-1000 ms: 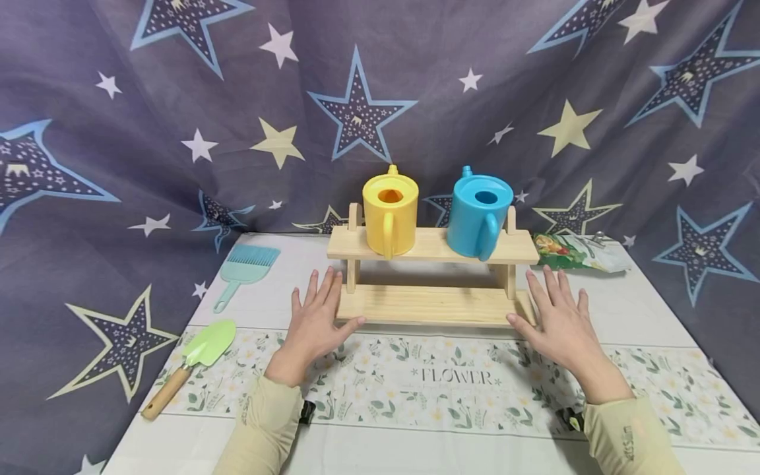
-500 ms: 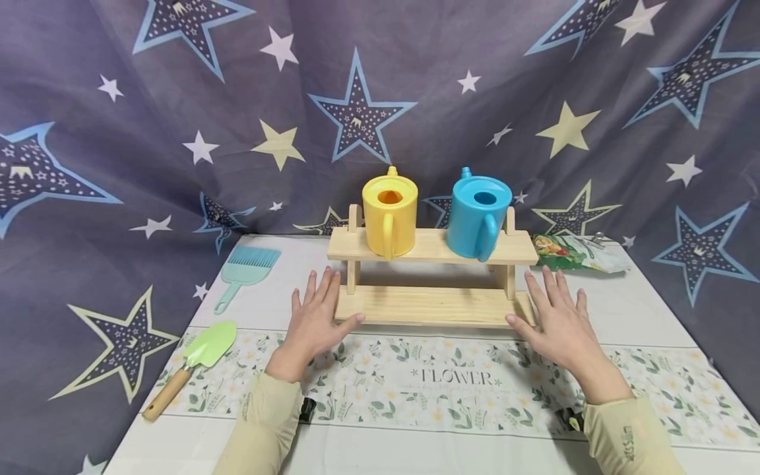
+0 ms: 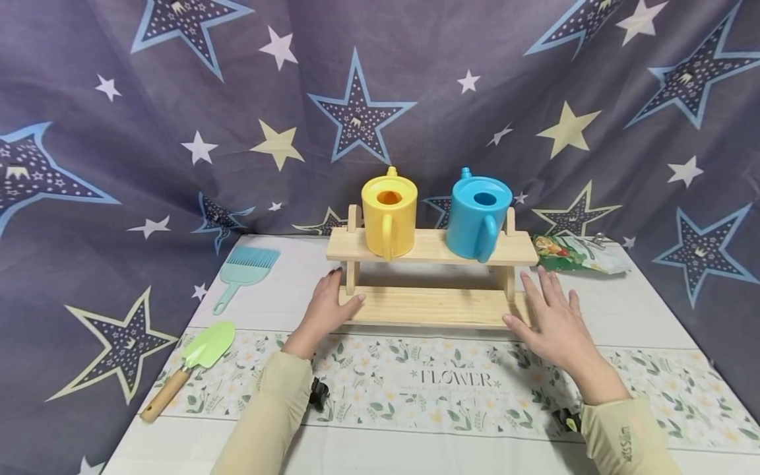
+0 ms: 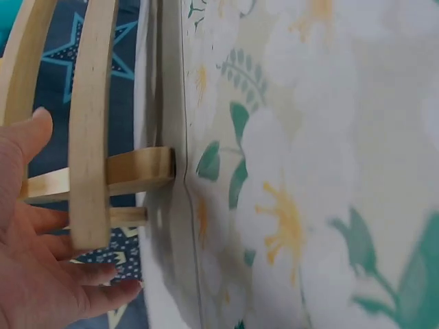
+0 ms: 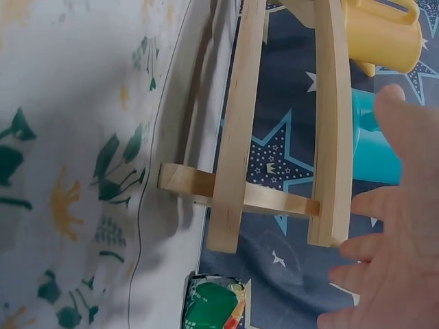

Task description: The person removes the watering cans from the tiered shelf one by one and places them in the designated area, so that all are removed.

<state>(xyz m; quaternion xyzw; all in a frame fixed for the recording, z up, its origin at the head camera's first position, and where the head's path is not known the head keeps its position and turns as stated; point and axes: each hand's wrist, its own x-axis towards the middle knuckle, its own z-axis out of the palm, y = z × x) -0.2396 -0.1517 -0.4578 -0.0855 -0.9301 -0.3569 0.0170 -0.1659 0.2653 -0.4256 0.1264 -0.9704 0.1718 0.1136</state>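
Note:
A two-tier wooden stand (image 3: 427, 307) is at the back of the table. On its upper board sit a yellow watering can (image 3: 371, 224) and a blue watering can (image 3: 466, 227), handles facing me. My left hand (image 3: 325, 309) is at the stand's left end, thumb over the lower board. In the left wrist view its fingers (image 4: 99, 298) extend past the board's end, partly hidden by the wood. Beside the right end, my right hand (image 3: 555, 323) is spread with straight fingers, thumb toward the lower board. The right wrist view shows those fingers (image 5: 363, 248) apart from each other, holding nothing.
At the left lie a light-blue dustpan-shaped brush (image 3: 246, 267) and a green trowel (image 3: 208, 343) with a wooden handle. A clipped green bag (image 3: 578, 254) lies behind my right hand. A star-patterned curtain (image 3: 237, 99) hangs behind the table.
My left hand has moved inward to the stand's left end and turned, its fingers drawing closer together. The right hand has shifted slightly left. Stand and cans stay put.

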